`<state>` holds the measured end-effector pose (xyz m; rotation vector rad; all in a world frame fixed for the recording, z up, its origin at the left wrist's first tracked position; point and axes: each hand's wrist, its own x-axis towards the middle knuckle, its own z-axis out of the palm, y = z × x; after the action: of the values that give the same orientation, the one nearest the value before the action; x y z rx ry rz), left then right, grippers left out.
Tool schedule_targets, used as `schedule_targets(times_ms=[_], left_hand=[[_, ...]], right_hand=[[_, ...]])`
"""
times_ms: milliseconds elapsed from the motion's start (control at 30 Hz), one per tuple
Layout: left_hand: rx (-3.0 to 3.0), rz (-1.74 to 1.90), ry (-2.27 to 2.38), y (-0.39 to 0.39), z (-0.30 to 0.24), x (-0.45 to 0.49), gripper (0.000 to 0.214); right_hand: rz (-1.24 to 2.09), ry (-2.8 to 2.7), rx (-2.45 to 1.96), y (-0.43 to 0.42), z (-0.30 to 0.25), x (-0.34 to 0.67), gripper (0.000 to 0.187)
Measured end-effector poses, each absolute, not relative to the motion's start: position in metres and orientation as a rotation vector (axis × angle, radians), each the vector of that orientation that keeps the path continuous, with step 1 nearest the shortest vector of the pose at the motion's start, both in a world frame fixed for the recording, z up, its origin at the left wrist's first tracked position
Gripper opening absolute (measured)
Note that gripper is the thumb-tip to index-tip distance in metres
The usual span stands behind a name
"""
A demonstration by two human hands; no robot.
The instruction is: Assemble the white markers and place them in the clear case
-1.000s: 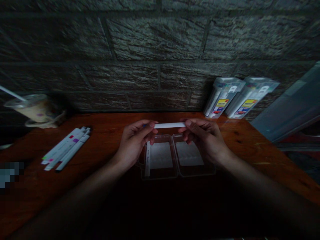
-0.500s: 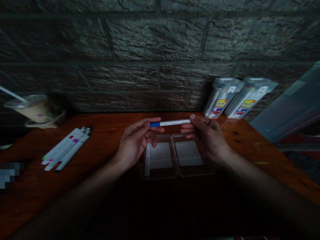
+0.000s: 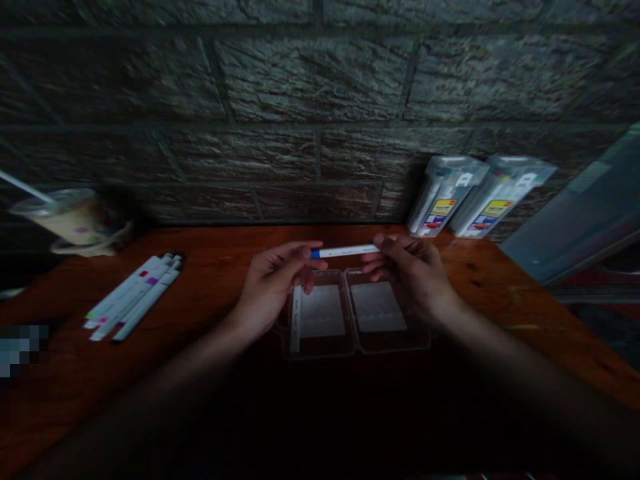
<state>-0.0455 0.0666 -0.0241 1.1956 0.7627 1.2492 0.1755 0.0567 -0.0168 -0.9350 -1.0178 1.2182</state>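
A white marker (image 3: 347, 251) with a blue end lies level between my two hands, above the table. My left hand (image 3: 275, 283) pinches its blue end between thumb and fingers. On the other end, the thumb and fingers of my right hand (image 3: 417, 270) are closed. Below the marker an opened clear plastic case (image 3: 356, 343) lies flat, its two halves side by side. Each half has a pale panel inside. One white marker (image 3: 296, 323) lies upright along the case's left side; my left fingers cover its upper end.
Several white markers (image 3: 135, 297) lie in a bundle on the wooden table (image 3: 210, 267) to the left. Behind them stands a drink cup (image 3: 75, 217) with a straw. Two clear marker cases (image 3: 435, 200) stand at the back right, against the stone wall (image 3: 310, 80).
My left hand has shifted slightly right along the marker, so less of the blue end shows. The marker and right hand have dipped a little. The case and bundle stay put.
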Motion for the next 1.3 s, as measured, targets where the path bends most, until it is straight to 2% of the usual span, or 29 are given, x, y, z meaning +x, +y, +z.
schedule_targets(times_ms=[133,600,933,1300], left_hand=[[1.289,1.241,0.792,0.068,-0.029,-0.046,0.023],[1.626,1.123,0.873,0.056,-0.024,-0.04,0.012],[1.576,1.141,0.887,0.056,-0.022,-0.041,0.013],[1.35,1.3,0.864,0.068,-0.03,-0.047,0.015]], right_hand=[[1.157,-1.177,-0.909,0.054,-0.021,0.175,0.02],[0.812,-1.561,-0.986,0.044,-0.026,0.168,0.022],[0.858,-1.506,-1.034,0.046,-0.026,0.168,0.027],[1.133,-1.191,-0.929,0.051,-0.022,0.172,0.023]])
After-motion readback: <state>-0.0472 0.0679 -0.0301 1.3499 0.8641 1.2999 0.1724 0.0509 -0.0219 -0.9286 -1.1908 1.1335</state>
